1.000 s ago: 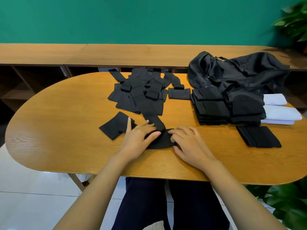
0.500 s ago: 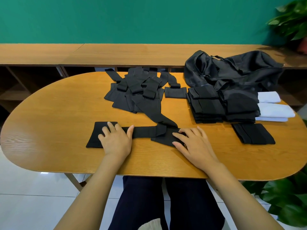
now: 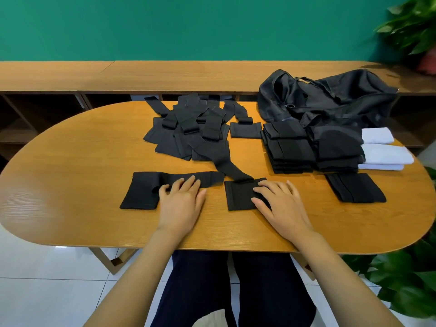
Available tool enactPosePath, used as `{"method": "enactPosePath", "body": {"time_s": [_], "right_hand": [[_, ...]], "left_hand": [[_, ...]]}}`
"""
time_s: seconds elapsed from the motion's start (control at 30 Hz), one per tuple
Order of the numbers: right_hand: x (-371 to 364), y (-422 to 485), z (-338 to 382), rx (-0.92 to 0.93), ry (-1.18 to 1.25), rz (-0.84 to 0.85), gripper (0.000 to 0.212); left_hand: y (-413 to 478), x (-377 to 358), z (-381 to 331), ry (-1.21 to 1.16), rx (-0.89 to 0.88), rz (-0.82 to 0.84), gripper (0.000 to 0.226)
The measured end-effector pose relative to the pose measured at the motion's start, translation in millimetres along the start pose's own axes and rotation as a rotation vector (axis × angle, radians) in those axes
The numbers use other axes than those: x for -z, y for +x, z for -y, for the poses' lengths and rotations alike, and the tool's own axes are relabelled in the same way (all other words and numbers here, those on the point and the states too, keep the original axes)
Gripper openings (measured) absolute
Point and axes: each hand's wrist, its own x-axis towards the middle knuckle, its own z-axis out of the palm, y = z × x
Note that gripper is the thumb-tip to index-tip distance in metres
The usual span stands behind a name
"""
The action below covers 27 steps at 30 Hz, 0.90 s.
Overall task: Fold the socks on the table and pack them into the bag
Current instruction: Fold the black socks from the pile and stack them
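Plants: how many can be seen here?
2. One plant stands far right against the green wall; the other plant sits near right, beside the table. More may be hidden.

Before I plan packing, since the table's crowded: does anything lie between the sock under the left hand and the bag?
Yes: stacks of folded black socks sit against the near side of the bag, across the straight path from the sock.

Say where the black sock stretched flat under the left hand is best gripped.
Probably the wide left end of the sock, pinched from the left: it lies flat and free, while the left hand presses the middle and the narrow right end nears another sock.
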Motion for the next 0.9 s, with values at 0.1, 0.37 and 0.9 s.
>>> {"method": "enactPosePath", "body": {"time_s": [0.1, 0.37, 0.9], "right_hand": [[0.3, 0.0, -0.2, -0.001, 0.017, -0.014, 0.057], [4.6, -9.7, -3.3, 0.034, 0.037, -0.035, 0.053], [5.9, -18.9, -6.4, 0.153, 0.264, -0.07, 0.06]], "left_hand": [[9.9, 4.6, -1.1, 0.087, 0.11, 0.11, 0.062], [17.0, 6.4, -2.5, 0.032, 0.113, 0.071, 0.063], [-23.4, -2.8, -31.3, -0.399, -0.439, -0.087, 0.046]]}}
